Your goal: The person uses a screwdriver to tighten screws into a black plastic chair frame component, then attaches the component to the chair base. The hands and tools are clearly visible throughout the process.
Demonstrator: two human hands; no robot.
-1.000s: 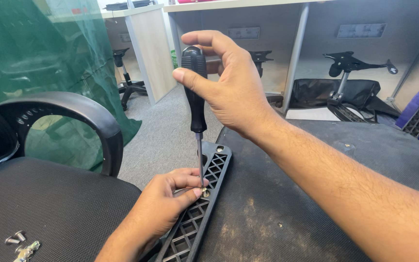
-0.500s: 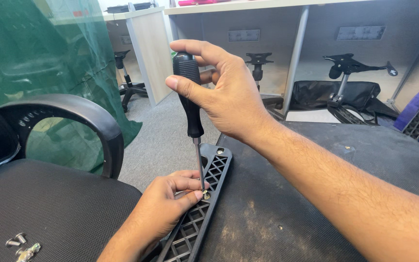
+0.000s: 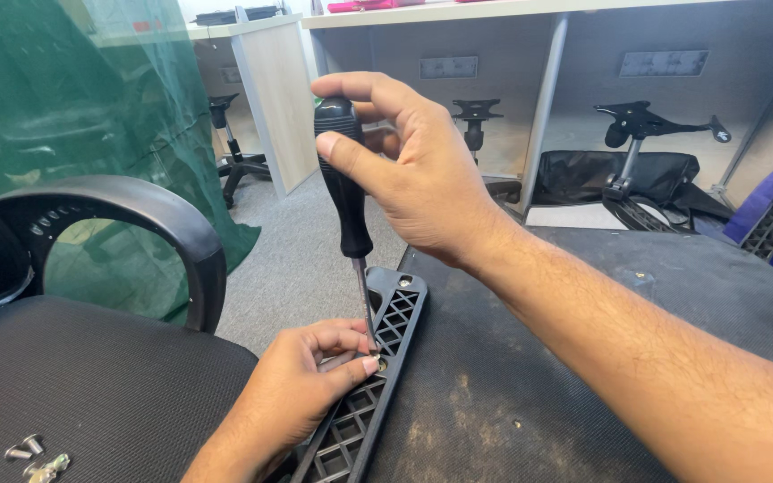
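My right hand [image 3: 413, 170] grips the black handle of a screwdriver [image 3: 347, 192] held upright, its metal shaft pointing down. The tip meets a screw in a long black plastic lattice bracket [image 3: 370, 385] that lies along the edge of a dark worktable [image 3: 583, 376]. My left hand [image 3: 301, 389] rests on the bracket, thumb and fingers pinched around the screw and the shaft's tip. A second screw head sits near the bracket's far end.
An office chair seat [image 3: 91, 394] with a curved black armrest [image 3: 136, 215] stands at left. Several loose silver screws [image 3: 11, 452] lie on the seat. Green netting hangs behind. Chair bases and parts sit under the desks [image 3: 646, 125] at the back.
My right hand and the screwdriver handle have shifted slightly and turned, while the tip stays on the screw. My left hand holds its place on the bracket.
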